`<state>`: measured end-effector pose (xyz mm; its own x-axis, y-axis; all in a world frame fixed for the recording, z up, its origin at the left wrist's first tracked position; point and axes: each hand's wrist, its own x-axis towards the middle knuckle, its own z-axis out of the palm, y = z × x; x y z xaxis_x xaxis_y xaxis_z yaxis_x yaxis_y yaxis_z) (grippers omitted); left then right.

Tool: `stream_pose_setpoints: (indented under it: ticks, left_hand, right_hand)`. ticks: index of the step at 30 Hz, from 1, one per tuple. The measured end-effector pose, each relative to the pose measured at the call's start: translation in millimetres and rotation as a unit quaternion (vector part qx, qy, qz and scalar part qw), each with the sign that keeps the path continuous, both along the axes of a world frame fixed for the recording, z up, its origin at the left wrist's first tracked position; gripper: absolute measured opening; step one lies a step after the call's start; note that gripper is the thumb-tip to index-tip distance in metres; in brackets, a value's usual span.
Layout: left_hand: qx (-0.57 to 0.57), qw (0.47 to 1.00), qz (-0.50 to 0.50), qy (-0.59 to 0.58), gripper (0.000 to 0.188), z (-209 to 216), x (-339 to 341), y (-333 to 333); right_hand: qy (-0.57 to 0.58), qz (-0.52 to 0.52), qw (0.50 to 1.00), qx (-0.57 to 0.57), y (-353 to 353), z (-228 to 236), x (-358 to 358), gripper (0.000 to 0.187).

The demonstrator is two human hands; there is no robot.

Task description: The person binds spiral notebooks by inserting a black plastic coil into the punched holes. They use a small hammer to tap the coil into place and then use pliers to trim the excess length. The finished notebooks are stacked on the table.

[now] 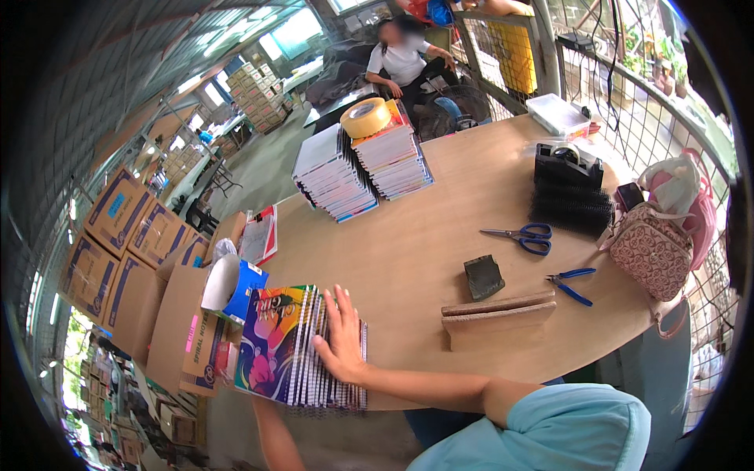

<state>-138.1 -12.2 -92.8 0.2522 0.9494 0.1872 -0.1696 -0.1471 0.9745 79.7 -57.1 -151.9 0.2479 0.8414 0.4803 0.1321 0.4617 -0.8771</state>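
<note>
A row of spiral notebooks with a colourful purple and yellow cover stands on edge at the table's near left corner, pressed together like a block. My right hand lies flat against the notebooks' edges, its fingers stretched out and its thumb apart. My left forearm rises from the lower edge toward the underside of the same notebooks. The left hand itself is hidden behind them. Just left of the notebooks stands an open cardboard box, with a blue and white carton beside it.
Two notebook stacks topped by a tape roll stand farther back. Scissors, cutting pliers, a dark block, folded cardboard, a tape dispenser and a patterned bag lie right. A person sits beyond the table.
</note>
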Motion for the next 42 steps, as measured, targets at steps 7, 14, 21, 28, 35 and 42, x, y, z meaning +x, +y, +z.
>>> stream_pose_setpoints:
  ticks: [7,14,21,28,35,42]
  left_hand:
    - [-0.014,0.999,0.049,0.011,0.100,-1,15,-9]
    - [-0.033,0.995,0.097,-0.003,0.100,-12,16,-16]
    - [-0.035,0.994,0.103,-0.009,0.100,-16,17,-15]
    - [-0.036,0.993,0.111,-0.002,0.101,-12,18,-17]
    - [-0.046,0.991,0.127,-0.006,0.101,-14,13,-26]
    - [-0.038,0.993,0.108,-0.006,0.101,-13,5,-37]
  right_hand:
    - [-0.033,0.023,0.999,-0.026,4,-23,-13,0.086]
    - [-0.026,0.020,0.999,-0.025,3,-20,-14,0.086]
    - [0.000,0.039,0.990,-0.133,-2,-60,0,0.087]
    - [0.017,0.025,0.992,-0.126,-3,-91,-22,0.086]
    - [0.035,0.003,0.994,-0.102,-5,-91,-22,0.088]
    - [0.025,0.013,0.995,-0.092,-5,-90,-22,0.087]
